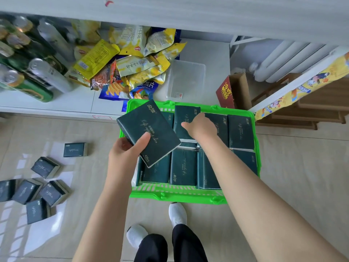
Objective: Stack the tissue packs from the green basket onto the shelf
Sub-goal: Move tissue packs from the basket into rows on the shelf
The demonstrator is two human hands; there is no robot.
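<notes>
A green basket (188, 196) stands on the floor in front of a low white shelf (56, 103); several dark green tissue packs (240, 132) lie inside it. My left hand (125, 150) grips one dark green tissue pack (149, 132) by its near corner, thumb on top, held above the basket's left side. My right hand (200, 127) reaches into the basket's far middle and rests on another pack (184, 116); its fingers are hidden behind the hand.
On the shelf lie snack bags (132, 59), drink cans (28, 78) and a clear plastic container (186, 80). Several tissue packs (45, 186) are scattered on the tiled floor at the left. A red carton (225, 93) and a radiator stand at the right. My feet are below the basket.
</notes>
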